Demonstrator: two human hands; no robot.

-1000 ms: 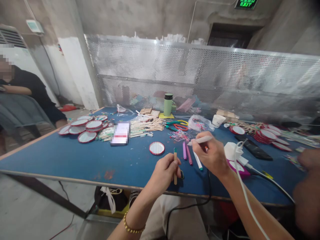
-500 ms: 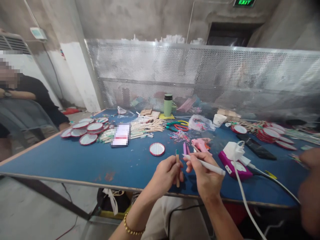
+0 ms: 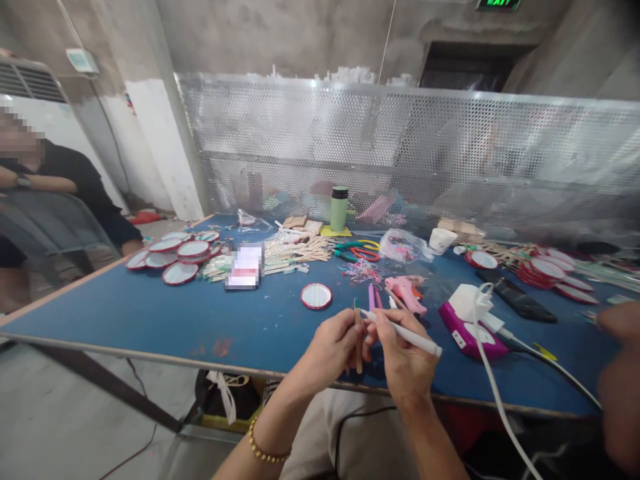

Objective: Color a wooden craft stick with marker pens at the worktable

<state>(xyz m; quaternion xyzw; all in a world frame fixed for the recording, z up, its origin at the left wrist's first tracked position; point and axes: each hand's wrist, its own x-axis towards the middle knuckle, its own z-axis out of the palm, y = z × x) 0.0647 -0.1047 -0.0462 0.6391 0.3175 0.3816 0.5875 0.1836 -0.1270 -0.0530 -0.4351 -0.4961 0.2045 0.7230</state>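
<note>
My left hand (image 3: 333, 350) pinches a wooden craft stick (image 3: 359, 353), held upright just above the table's front edge; the stick's top end is green. In my right hand (image 3: 407, 357) is a white marker pen (image 3: 413, 338), gripped as for writing. Its tip points left and is at the stick, close under the green end; whether it touches I cannot tell. Beyond my hands a round red-rimmed lid (image 3: 316, 296) lies flat on the table. Purple sticks (image 3: 375, 296) and a pink glue gun (image 3: 405, 293) lie just past my right hand.
On the blue table (image 3: 150, 317) are a pile of red-rimmed lids (image 3: 181, 272), a phone (image 3: 244, 267), many wooden sticks (image 3: 300, 252), pliers (image 3: 367, 250) and a green bottle (image 3: 339, 210). A purple power strip (image 3: 470, 333) with cables stands at right. Another person's hand (image 3: 620, 360) shows at the right edge.
My right hand with the marker pen has moved slightly left, bringing the pen tip to the stick. My left hand keeps its hold. The view has shifted a little.
</note>
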